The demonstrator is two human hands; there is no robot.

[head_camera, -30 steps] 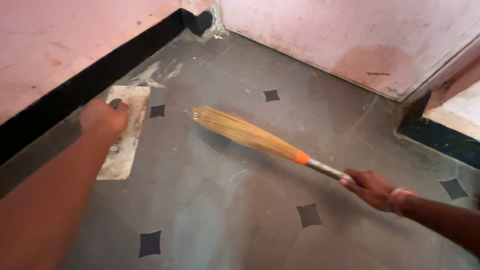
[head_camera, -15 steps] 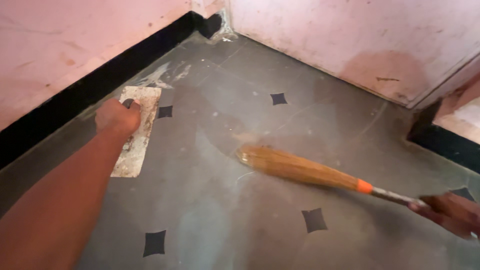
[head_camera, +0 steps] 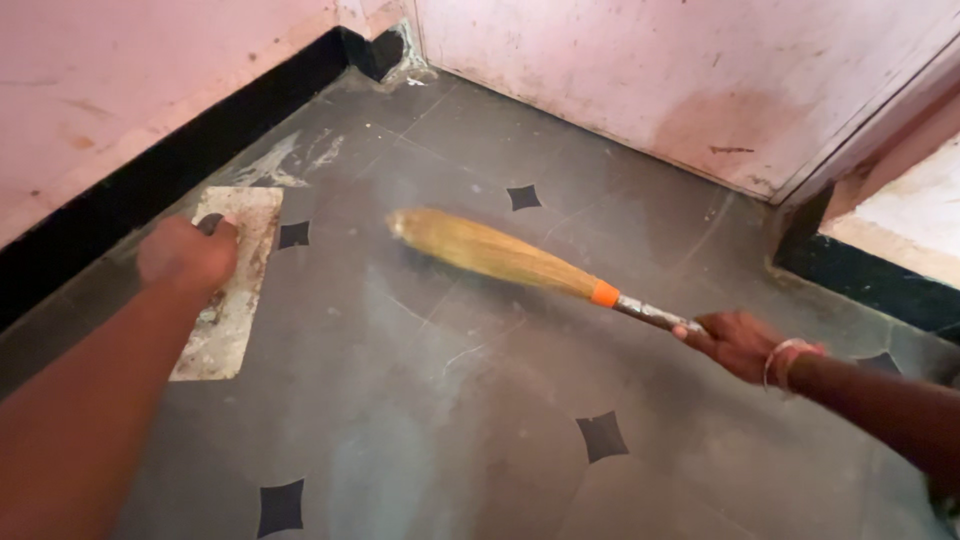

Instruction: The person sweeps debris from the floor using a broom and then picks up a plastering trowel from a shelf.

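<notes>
the left hand (head_camera: 185, 255) has its fingers curled shut round the handle of a flat, cement-crusted trowel (head_camera: 228, 285), blade lying flat on the grey floor (head_camera: 420, 420) under the knuckles, near the black skirting (head_camera: 150, 185). the right hand (head_camera: 735, 342) has fingers wrapped tight on the metal handle of a grass broom (head_camera: 500, 255); its bristle tip lies well ahead of those fingers, towards the room corner, blurred w/ motion. to sweep well: probably keep bristles low & flat on the floor, short strokes, pulling dust from the corner w/o hitting the trowel. vs half a sec ago: broom has swung up & left, bristles now closer to the trowel; left hand & trowel have barely shifted.
</notes>
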